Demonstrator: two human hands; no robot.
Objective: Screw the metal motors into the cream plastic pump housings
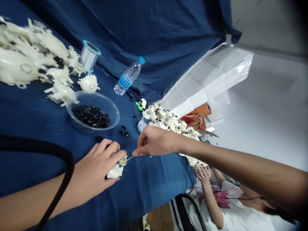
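My left hand (101, 165) is wrapped round a small white plastic animal figure (115, 171), pressing it against the blue cloth. A greyish piece with a small red dot shows at the figure's end, beside my fingertips. My right hand (154, 141) pinches a thin, wire-like strand (130, 158) between thumb and forefinger; it runs to that greyish end. Whether the strand is a wire or a slim tool I cannot tell. Just beyond my left hand stands a clear round bowl (113, 123) of small black parts (91, 116). A few loose black parts (124, 131) lie beside it.
White plastic figures (19, 67) are piled at the upper left, near a spool of clear line (90, 56). A water bottle (128, 77) lies beyond the bowl. More figures (166, 118) form a heap at the right, where another person's hand (204, 175) reaches in. A black cable (60, 152) crosses the lower left.
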